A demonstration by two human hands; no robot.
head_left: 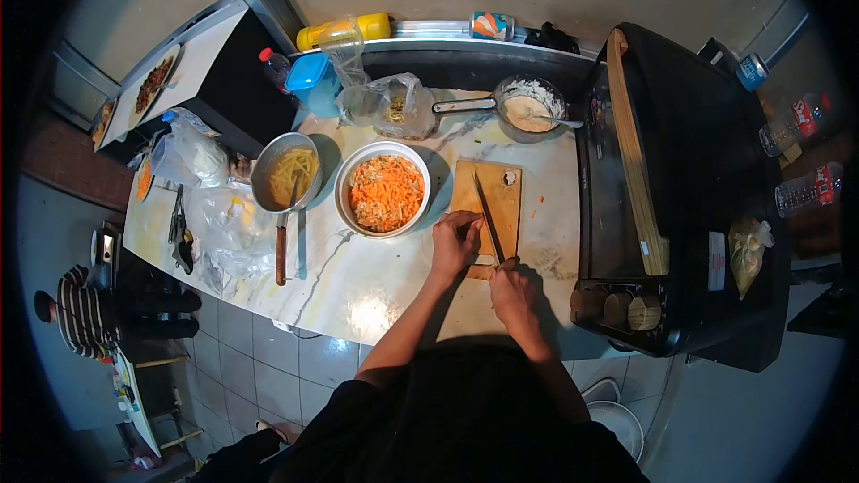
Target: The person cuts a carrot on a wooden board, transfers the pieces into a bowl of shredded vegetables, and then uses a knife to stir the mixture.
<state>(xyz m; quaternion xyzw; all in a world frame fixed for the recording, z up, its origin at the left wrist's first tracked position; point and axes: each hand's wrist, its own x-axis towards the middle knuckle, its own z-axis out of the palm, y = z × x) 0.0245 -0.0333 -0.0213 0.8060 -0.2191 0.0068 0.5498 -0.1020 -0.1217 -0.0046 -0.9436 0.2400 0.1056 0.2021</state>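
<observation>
My right hand is closed around the handle of a long dark-bladed knife, whose blade points away from me over a wooden cutting board. Just left of the blade, my left hand is closed with its fingertips pinched together at the board's left edge. What those fingers hold, if anything, is too small to make out. A pale strip lies on the board near the knife handle. To the left stands a white bowl of shredded orange and pale vegetables.
Left of the bowl are a saucepan of pale yellow strips, plastic bags and tongs. Behind stands a pan with batter and a spoon. A large black oven borders the right. Another person stands far left.
</observation>
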